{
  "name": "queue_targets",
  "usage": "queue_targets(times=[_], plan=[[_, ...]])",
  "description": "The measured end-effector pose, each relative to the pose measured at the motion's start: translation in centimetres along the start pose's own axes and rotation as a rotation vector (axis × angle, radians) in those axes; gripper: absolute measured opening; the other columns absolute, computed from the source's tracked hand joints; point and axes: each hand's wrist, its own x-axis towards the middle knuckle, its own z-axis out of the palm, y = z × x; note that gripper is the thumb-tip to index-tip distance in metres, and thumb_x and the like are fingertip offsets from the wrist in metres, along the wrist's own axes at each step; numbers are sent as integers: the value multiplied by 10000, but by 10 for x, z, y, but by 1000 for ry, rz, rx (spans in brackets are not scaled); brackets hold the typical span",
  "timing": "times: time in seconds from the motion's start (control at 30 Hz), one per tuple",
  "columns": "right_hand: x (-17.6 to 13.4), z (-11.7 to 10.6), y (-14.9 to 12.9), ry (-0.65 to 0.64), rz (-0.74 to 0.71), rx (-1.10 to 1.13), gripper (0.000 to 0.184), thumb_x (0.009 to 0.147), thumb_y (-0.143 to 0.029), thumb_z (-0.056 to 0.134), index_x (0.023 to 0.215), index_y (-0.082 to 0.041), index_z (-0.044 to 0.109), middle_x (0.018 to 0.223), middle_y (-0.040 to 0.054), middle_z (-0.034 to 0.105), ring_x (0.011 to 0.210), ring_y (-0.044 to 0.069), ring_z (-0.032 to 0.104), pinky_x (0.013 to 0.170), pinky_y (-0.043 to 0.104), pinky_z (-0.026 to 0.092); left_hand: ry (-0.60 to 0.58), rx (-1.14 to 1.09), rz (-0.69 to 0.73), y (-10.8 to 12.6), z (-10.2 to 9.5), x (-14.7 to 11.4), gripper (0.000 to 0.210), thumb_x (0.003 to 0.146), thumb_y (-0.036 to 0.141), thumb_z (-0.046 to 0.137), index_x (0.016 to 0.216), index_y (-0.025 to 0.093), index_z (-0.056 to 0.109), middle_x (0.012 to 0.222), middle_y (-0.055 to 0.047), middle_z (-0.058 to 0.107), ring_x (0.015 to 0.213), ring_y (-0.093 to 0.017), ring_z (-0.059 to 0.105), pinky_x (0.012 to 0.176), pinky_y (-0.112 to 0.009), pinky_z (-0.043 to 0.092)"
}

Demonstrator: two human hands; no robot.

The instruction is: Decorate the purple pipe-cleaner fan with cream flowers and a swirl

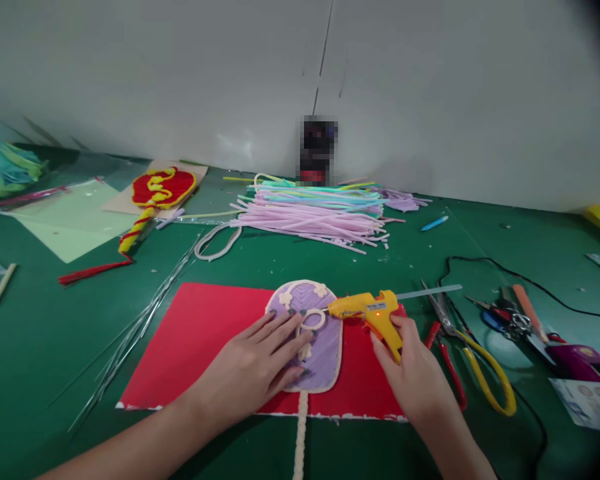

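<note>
A purple fan with a cream border, small cream flowers and a twisted cream handle lies on a red board. My left hand rests flat on the fan's left side, fingers stretched out, with fingertips beside a cream ring. My right hand grips the handle of a yellow hot glue gun, whose small light glows orange. Its nozzle points left, close to the ring's right edge; whether it touches is unclear. A clear glue stick sticks out of the gun's back.
Pliers, yellow-handled scissors and a black cord lie right. Behind are pastel pipe cleaners, a blue pen and a dark pixelated object. Thin wires and a red-yellow fan lie left.
</note>
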Motion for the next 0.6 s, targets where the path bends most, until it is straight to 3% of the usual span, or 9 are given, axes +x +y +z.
queue_targets(times=[0.6], plan=[[-4,-2,6,52,-5,-26,329,810,-418,366,1014,-181,469,962,143,645,675,246,652,501,289,463,23,43,-15,3,1,0,393,886,374,430,1246,227,491,1310,-23,496,1166,-215,495,972,-365,425]])
